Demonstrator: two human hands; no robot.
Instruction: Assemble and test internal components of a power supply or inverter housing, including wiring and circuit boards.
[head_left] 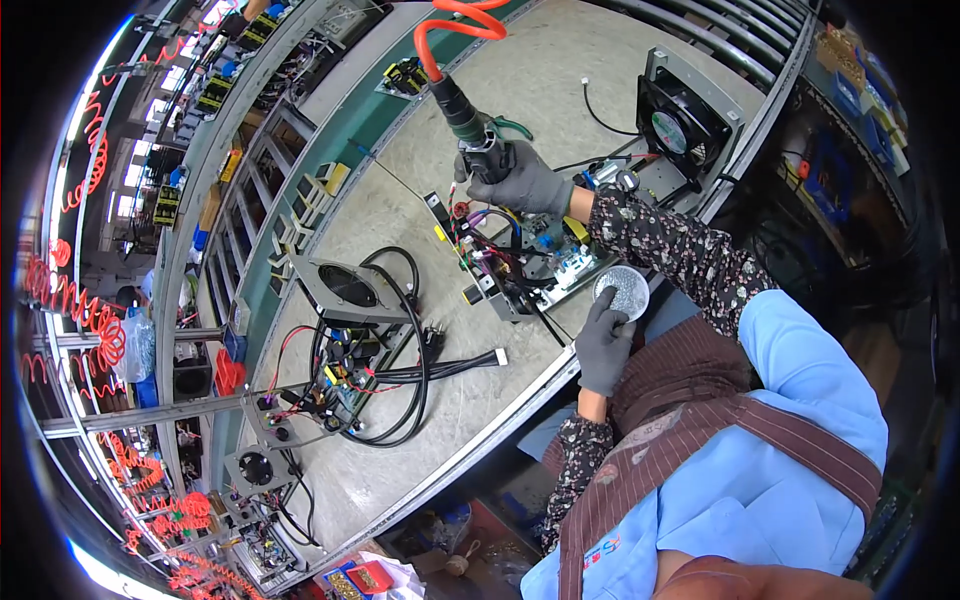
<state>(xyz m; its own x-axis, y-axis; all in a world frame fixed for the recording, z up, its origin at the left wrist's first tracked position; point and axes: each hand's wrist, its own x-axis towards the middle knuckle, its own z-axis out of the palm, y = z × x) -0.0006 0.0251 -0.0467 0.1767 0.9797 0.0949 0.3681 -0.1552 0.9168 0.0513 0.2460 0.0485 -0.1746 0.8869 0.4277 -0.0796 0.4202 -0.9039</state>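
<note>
My right hand (528,180), in a grey glove, is wrapped round a black and silver air screwdriver (468,120). An orange coiled hose (424,45) runs up from its end. Just below the tool lies an open metal chassis (508,290) with circuit boards and coloured wires. My left hand (605,350), also gloved in grey, grips a shallow round dish (634,288) near the bench's front edge. Its fingers reach over the rim onto small silvery pieces, too small to name. Whether the fingers pinch one of these is hidden.
To the right stands a black fan (682,118) in a metal frame. A second fan unit (345,285) with thick black cables lies left of the chassis. Green-handled pliers (513,127) lie behind the driver. A green conveyor edge (300,190) runs along the bench's far side.
</note>
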